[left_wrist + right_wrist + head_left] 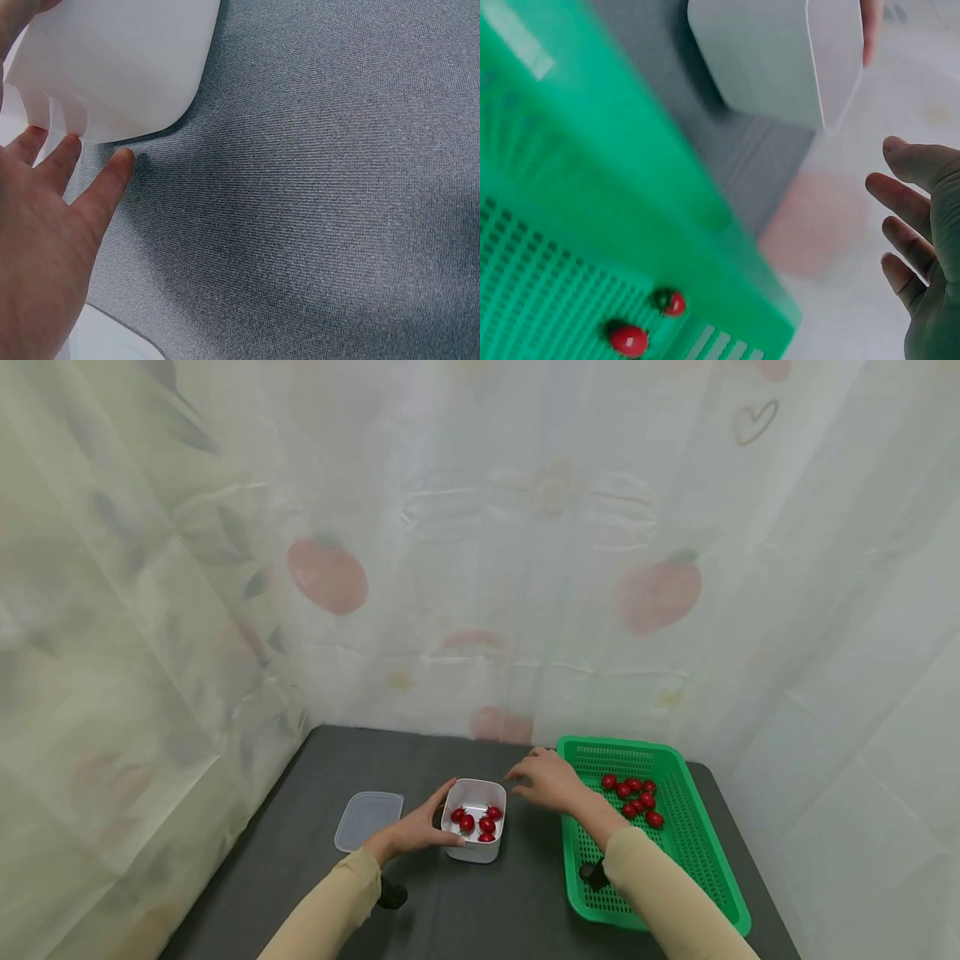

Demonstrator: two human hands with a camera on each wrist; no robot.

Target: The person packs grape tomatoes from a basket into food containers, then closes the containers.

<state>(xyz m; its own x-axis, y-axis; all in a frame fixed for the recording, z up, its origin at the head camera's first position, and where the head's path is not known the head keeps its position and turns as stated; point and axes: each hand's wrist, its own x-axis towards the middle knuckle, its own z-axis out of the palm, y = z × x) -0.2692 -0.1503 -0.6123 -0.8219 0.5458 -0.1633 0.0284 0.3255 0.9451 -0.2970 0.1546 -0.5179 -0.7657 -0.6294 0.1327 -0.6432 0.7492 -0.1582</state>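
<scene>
My left hand (416, 828) grips a white square plastic container (472, 853) from its left side, thumb along the near edge and a finger at the far corner. Fingertips (71, 142) touch the container's wall in the left wrist view. Several red cherry tomatoes (487, 824) lie on the container's bottom. My right hand (550, 779) hovers between the container and a green basket (701, 860), just right of the container's rim. Its fingers are loosely bent with nothing between them, as the right wrist view shows. More cherry tomatoes (647, 800) lie in the basket.
A translucent lid (370, 821) lies flat on the dark grey table (517, 910), left of the container. The basket stands along the table's right side, under my right forearm. A printed curtain (480, 610) hangs behind the table and along its sides.
</scene>
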